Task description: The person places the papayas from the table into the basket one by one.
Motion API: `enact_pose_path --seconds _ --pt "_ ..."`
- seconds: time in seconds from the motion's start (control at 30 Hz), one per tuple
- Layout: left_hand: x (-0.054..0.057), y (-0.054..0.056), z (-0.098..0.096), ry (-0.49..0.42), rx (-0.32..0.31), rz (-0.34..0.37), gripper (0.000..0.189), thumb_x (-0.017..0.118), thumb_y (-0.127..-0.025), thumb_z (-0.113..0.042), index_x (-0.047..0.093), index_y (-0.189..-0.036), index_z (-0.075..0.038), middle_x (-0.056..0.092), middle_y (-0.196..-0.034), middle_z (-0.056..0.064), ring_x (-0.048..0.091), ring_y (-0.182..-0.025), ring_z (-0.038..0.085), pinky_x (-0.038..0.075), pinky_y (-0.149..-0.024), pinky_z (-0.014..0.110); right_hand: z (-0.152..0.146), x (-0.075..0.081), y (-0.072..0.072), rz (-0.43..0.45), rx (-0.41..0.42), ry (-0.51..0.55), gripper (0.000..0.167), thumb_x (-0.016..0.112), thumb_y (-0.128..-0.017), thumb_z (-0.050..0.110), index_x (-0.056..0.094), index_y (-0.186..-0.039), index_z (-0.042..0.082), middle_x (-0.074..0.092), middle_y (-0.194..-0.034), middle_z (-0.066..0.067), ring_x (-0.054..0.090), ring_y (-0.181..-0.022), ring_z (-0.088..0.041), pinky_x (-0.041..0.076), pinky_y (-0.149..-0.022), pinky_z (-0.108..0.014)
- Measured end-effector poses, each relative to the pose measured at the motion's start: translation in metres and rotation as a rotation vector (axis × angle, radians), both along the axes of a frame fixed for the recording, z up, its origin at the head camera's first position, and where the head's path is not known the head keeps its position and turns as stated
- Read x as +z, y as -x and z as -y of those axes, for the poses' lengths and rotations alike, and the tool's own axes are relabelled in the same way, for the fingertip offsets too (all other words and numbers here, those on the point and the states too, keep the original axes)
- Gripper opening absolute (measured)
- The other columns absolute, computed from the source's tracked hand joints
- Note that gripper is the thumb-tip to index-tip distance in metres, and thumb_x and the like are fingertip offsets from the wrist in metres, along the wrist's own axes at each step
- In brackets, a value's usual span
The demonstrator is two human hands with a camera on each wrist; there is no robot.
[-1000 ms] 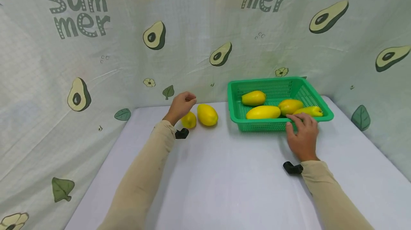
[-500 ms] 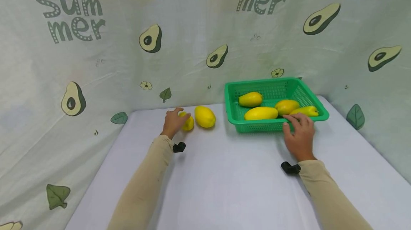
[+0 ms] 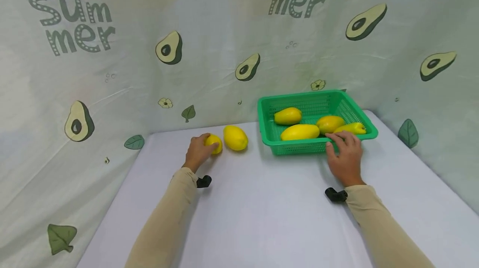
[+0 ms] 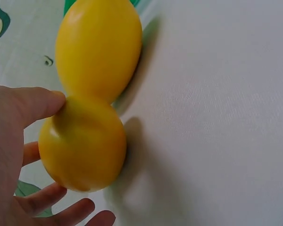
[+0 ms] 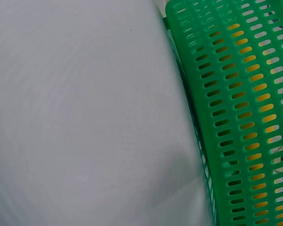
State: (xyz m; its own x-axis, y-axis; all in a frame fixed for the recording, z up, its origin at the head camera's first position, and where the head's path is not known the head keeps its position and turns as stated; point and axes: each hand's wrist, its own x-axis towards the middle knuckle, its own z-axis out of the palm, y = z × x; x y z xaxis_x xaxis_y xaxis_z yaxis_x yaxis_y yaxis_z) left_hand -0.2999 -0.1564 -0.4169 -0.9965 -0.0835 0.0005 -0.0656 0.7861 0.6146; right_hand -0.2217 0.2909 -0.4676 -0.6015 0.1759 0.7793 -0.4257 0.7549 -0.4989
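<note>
My left hand (image 3: 197,151) holds a small rounded yellow fruit (image 3: 215,145) on the table at the back left. In the left wrist view the thumb lies on one side of this fruit (image 4: 82,146) and the fingers curl behind and below it. Just beside it lies a larger oval yellow fruit (image 3: 235,138), overlapping it in the left wrist view. At the back right, my right hand (image 3: 346,157) grips the front rim of a green plastic basket (image 3: 292,149), thumb outside and fingers over the edge. That hand is out of sight in the right wrist view.
Several yellow fruits lie inside the basket, among them a long one (image 3: 300,132) along the front and another (image 3: 287,116) at the back left. A white cloth covers the table (image 3: 262,209). Behind it hangs a curtain (image 3: 209,31) printed with avocados.
My left hand has come down from above the small yellow fruit and taken hold of it. The right hand keeps its place at the basket rim. The head view has shifted slightly.
</note>
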Motion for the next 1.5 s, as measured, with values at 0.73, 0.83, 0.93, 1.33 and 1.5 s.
enact_pose_path --seconds 0.73,0.83,0.93,1.33,1.5 --pt "-0.010 0.006 -0.006 -0.136 0.081 -0.003 0.070 0.074 -0.087 -0.044 0.042 -0.144 -0.020 0.042 -0.138 0.020 0.049 -0.113 0.037 0.045 -0.100 0.050 -0.001 0.007 0.003 -0.006 0.007 -0.019 0.028 0.057 -0.094 0.010 0.070 -0.114 -0.003 0.055 -0.116 -0.023 0.041 -0.119 -0.045 0.027 -0.098 -0.062" --pt "-0.005 0.007 -0.007 -0.197 0.089 -0.041 0.069 0.072 -0.088 -0.042 0.043 -0.145 -0.016 0.043 -0.139 0.021 0.048 -0.117 0.036 0.043 -0.102 0.051 -0.001 0.011 0.005 -0.012 0.006 -0.017 0.028 0.057 -0.094 0.010 0.070 -0.115 -0.003 0.055 -0.117 -0.023 0.042 -0.119 -0.045 0.027 -0.100 -0.060" --pt "-0.004 0.004 -0.007 -0.241 0.105 -0.055 0.069 0.072 -0.089 -0.040 0.044 -0.145 -0.013 0.043 -0.142 0.021 0.046 -0.122 0.036 0.041 -0.105 0.051 0.000 0.010 0.004 0.006 0.001 -0.008 0.029 0.056 -0.095 0.012 0.070 -0.115 -0.003 0.056 -0.117 -0.023 0.042 -0.121 -0.045 0.026 -0.104 -0.059" --pt "0.001 0.000 -0.004 -0.300 0.054 -0.152 0.069 0.075 -0.088 -0.041 0.048 -0.144 -0.013 0.045 -0.145 0.019 0.046 -0.126 0.034 0.042 -0.106 0.049 0.002 0.001 -0.002 -0.001 -0.005 0.007 0.029 0.056 -0.095 0.013 0.070 -0.115 -0.003 0.056 -0.118 -0.024 0.041 -0.122 -0.046 0.026 -0.103 -0.060" --pt "0.008 0.002 -0.010 -0.322 0.032 -0.180 0.067 0.074 -0.090 -0.039 0.047 -0.145 -0.012 0.046 -0.145 0.017 0.046 -0.127 0.033 0.043 -0.105 0.049 -0.001 0.005 -0.003 0.012 -0.007 -0.007 0.028 0.058 -0.095 0.011 0.070 -0.117 -0.001 0.057 -0.119 -0.022 0.040 -0.124 -0.045 0.026 -0.102 -0.061"
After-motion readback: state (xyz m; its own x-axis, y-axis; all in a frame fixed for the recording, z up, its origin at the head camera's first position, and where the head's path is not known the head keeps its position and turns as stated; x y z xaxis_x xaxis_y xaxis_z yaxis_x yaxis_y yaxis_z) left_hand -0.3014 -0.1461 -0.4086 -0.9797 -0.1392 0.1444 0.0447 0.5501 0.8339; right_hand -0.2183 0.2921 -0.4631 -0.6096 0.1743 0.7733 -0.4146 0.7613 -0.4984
